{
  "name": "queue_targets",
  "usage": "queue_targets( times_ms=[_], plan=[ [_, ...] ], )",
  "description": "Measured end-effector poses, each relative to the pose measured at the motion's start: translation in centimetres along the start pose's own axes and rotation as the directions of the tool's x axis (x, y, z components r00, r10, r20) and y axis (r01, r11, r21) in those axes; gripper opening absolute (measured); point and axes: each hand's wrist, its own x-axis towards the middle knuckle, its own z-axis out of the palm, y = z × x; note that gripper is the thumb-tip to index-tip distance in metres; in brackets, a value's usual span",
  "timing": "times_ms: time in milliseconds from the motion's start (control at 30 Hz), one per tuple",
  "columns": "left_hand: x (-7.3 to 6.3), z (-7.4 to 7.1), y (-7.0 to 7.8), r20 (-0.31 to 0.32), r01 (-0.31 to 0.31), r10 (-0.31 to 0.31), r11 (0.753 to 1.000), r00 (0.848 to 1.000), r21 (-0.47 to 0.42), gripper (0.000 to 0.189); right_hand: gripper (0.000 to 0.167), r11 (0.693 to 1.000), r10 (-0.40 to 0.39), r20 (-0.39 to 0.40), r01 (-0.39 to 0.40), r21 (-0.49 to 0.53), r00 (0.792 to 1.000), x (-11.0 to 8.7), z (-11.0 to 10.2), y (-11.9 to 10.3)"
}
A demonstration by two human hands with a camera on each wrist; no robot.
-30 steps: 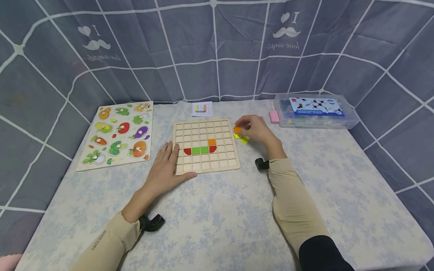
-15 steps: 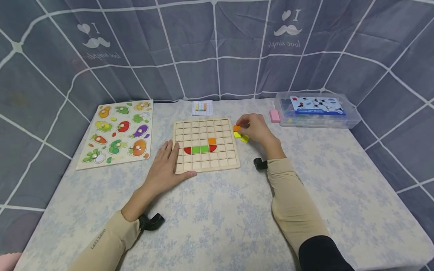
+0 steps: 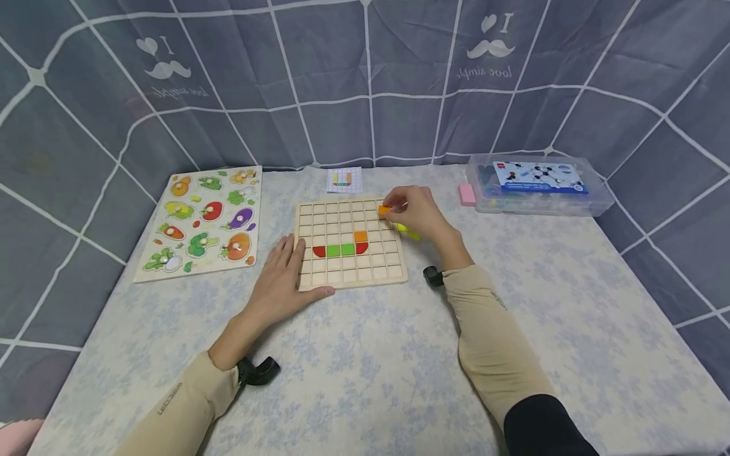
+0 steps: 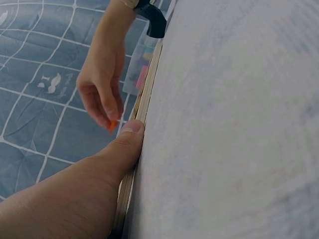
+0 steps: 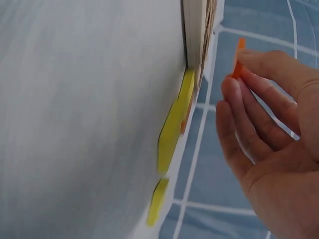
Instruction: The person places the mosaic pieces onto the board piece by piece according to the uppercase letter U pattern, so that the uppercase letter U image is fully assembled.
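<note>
Right hand (image 3: 419,212) grip: fingertips pinch orange tile (image 3: 384,209), held over grid board (image 3: 349,278) top-right cells. Left hand (image 3: 283,278) flat, fingers straight, pinning board's near-left corner to counter (image 3: 371,367). Yellow tiles (image 5: 172,129) lie just beyond right grip.

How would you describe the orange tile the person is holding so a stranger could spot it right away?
Find the wooden grid board in the middle of the table, then its far right corner. There the right hand pinches a small orange tile in its fingers, just above the board. Unlike the orange tile seated in the grid, this one is not seated in a cell.
</note>
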Motion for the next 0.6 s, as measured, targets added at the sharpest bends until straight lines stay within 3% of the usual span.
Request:
queue_targets(
  times_ms=[267,600],
  plan=[
    [0.2,0.0,-0.1,0.005,0.001,-0.001,1.0,1.0,0.003,0.122,0.018,0.997,-0.079,0.089,0.08,-0.008,0.993,0.7,2.0,-2.4],
    [0.3,0.1,-0.1,0.01,0.005,-0.005,1.0,1.0,0.003,0.123,0.015,0.994,-0.067,0.158,0.08,-0.078,0.985,0.6,3.1,-3.5]
  ],
)
